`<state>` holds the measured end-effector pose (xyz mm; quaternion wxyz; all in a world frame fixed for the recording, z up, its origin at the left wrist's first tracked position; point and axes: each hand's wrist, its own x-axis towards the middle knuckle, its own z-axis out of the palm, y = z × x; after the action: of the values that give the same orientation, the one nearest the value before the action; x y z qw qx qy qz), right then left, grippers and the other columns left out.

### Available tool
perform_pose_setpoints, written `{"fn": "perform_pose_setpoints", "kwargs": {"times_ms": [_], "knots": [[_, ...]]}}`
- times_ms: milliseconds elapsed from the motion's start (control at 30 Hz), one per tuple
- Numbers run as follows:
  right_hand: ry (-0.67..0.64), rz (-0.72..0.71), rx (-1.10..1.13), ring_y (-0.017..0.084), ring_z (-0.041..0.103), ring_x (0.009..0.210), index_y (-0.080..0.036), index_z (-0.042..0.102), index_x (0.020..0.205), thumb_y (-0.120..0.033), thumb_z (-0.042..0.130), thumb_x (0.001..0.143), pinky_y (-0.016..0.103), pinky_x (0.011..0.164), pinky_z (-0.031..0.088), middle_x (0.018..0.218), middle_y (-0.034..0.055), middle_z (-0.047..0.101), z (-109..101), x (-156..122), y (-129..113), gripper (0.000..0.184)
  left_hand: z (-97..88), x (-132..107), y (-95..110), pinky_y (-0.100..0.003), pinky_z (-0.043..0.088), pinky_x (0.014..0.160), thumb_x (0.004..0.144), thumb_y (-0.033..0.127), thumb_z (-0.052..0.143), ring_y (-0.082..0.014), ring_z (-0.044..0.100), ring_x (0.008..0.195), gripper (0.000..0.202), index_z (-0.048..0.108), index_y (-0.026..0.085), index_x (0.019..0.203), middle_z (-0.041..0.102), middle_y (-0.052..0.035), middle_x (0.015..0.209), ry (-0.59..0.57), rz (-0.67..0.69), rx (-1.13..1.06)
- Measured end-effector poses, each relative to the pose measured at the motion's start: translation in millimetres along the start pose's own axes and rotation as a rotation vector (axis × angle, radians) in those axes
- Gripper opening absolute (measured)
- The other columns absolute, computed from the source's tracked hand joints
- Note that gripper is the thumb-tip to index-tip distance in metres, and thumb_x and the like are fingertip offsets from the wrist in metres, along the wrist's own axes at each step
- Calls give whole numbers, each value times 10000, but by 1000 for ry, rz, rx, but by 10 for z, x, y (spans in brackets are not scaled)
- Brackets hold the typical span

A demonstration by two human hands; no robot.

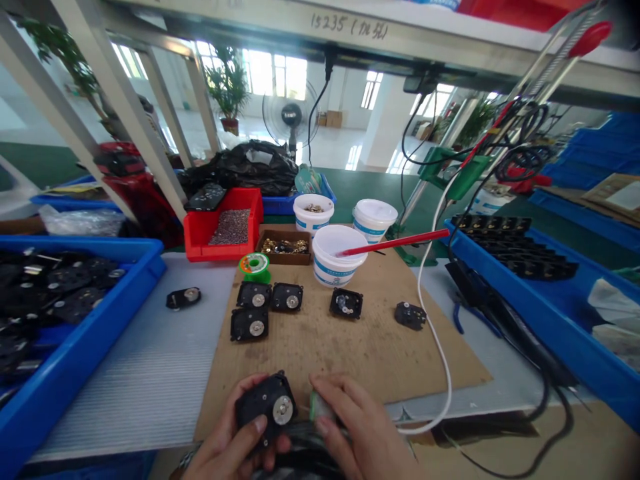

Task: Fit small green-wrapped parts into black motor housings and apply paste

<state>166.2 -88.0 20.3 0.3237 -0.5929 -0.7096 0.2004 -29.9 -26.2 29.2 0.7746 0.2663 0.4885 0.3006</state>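
My left hand (233, 443) grips a small black square housing (266, 405) with a silver disc in its face, at the near edge of the brown cardboard mat (350, 347). My right hand (357, 427) is just to its right, fingers closed around a small pale green object (318, 407) that I cannot identify. Three similar black housings (260, 307) lie grouped on the mat further back, and two more (346, 303) (410, 315) lie to the right.
White tubs (336, 257) stand at the mat's back; a red stick (395, 242) rests in one. A solder spool (254, 265), a red bin (223, 227), blue bins of black parts left (75, 320) and right (525, 280), a white cable (440, 360).
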Motion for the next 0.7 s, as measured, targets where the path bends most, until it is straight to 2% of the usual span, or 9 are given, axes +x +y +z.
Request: {"fn": "perform_pose_setpoints", "kwargs": {"times_ms": [100,267,467,700], "knots": [[-16,-82,-27,242,701,953,-128,565,1304,-154,556,865,327,787,610,1099,148,683,66,-40,-69,440,6,-23,-1,-258,468,591,717,369,792,-182,678,685,668,423,236,1258,717,-21,943,7,25,11],[37,-96,-74,262,705,937,-87,572,1287,-118,565,821,354,765,620,1070,172,695,168,-36,-89,467,1,-48,-16,-268,482,610,751,336,756,-184,683,699,586,454,245,1245,699,0,968,20,21,8],[28,-104,-116,260,710,902,-107,598,1254,-131,589,822,346,743,627,1039,156,708,150,-28,-112,432,-25,-30,-48,-266,483,589,739,341,765,-180,675,692,569,463,252,1213,690,7,959,2,31,2],[56,-128,-126,234,708,890,-124,594,1254,-178,554,892,306,748,620,1024,140,713,123,-14,-132,368,2,-44,-40,-271,484,587,746,344,756,-178,669,684,547,473,242,1204,695,-3,951,-12,39,9]]}}
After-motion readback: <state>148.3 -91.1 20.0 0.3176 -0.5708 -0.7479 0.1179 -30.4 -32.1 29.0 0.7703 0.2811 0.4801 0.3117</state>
